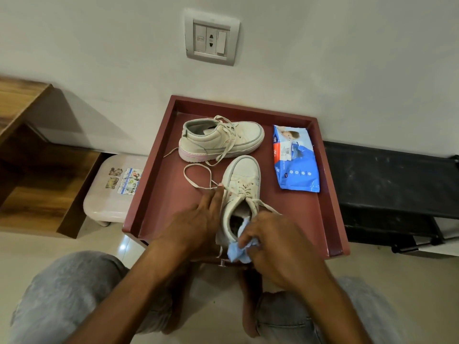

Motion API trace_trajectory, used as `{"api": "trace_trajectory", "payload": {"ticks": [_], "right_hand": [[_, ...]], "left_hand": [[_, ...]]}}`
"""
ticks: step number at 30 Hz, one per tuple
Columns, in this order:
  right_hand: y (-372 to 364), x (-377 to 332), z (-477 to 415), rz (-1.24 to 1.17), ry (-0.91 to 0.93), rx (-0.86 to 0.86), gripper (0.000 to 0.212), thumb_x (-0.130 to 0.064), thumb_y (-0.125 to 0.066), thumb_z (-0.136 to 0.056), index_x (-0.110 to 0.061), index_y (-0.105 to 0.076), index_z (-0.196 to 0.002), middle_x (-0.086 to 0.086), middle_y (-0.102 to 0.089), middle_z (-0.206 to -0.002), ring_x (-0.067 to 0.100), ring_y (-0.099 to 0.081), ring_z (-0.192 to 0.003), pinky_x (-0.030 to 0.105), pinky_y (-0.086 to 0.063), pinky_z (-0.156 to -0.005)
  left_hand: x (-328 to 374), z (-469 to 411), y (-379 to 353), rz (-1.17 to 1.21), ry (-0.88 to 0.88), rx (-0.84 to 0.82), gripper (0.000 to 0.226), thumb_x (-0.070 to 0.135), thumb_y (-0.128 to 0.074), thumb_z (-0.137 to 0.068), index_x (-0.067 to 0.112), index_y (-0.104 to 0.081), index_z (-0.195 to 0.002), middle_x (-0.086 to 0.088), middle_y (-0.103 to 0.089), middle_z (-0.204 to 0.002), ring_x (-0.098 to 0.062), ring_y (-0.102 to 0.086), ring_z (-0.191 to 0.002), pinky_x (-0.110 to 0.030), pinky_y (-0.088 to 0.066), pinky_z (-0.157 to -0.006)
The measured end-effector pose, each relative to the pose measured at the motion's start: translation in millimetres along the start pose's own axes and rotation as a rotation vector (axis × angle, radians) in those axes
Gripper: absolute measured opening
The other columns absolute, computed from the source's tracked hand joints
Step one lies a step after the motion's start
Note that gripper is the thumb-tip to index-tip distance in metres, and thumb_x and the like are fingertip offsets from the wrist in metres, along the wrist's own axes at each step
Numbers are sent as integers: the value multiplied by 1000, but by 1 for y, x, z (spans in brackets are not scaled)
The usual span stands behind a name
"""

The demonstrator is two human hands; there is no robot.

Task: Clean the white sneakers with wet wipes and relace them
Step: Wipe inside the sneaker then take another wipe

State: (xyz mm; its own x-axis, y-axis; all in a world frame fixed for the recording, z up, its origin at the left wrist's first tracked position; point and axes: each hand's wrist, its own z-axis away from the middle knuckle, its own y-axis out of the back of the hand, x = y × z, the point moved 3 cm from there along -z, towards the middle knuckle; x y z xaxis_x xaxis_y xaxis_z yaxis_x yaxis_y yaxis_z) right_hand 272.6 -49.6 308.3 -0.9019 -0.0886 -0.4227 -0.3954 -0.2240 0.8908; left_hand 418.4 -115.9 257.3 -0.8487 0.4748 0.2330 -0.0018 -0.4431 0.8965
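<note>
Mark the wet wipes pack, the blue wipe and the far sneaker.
wet wipes pack (301, 175): head view, lower blue part of its wrapper.
blue wipe (236, 255): head view, its crumpled lower fold.
far sneaker (211, 145): head view, its side panel.

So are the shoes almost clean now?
Not yet. Done: one wipe is out of the pack. In hand: the left hand steadies the near sneaker while the right hand grips the wipe at its heel. Left: the far sneaker waits on the tray, and both have loose laces, so relacing is not yet done.
</note>
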Motion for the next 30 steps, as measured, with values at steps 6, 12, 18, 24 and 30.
{"api": "trace_trajectory", "payload": {"ticks": [6,12,18,24,30], "right_hand": [[54,61,-6,-44,-214,371,15,-12,-73,-85,-24,-77,-94,-17,-62,-84,-6,-55,-75,-3,-36,-63],[81,111,-48,-127,-351,566,17,-15,-66,-90,-19,-74,-104,-3,-73,-102,6,-64,-90,16,-45,-71],[90,147,-113,57,-336,727,29,-4,-53,-91,-9,-69,-115,16,-62,-113,30,-62,-99,24,-39,-77],[55,173,-151,202,-296,665,19,-4,-59,-92,7,-65,-107,21,-52,-115,33,-60,-92,35,-52,-72],[37,183,-157,125,-298,353,27,-14,-56,-91,-4,-65,-114,18,-68,-109,31,-63,-89,31,-47,-71]], "left_hand": [[-29,3,21,86,-38,137,91,32,-74,-86,22,-18,-157,3,-28,-160,-20,-59,-119,-35,-58,-81],[-22,-17,36,280,-159,453,51,59,-49,-92,28,-60,-131,9,-64,-123,-7,-65,-87,-37,-58,-67],[-6,-45,37,220,-241,378,59,63,-52,-92,28,-56,-138,8,-61,-135,-9,-66,-102,-35,-58,-74],[0,-57,42,196,-225,234,82,79,-54,-79,31,-48,-145,11,-51,-145,-11,-59,-117,-28,-50,-82],[4,-60,42,227,-215,109,93,81,-63,-70,32,-44,-147,12,-48,-147,-10,-58,-115,-32,-54,-89]]}}
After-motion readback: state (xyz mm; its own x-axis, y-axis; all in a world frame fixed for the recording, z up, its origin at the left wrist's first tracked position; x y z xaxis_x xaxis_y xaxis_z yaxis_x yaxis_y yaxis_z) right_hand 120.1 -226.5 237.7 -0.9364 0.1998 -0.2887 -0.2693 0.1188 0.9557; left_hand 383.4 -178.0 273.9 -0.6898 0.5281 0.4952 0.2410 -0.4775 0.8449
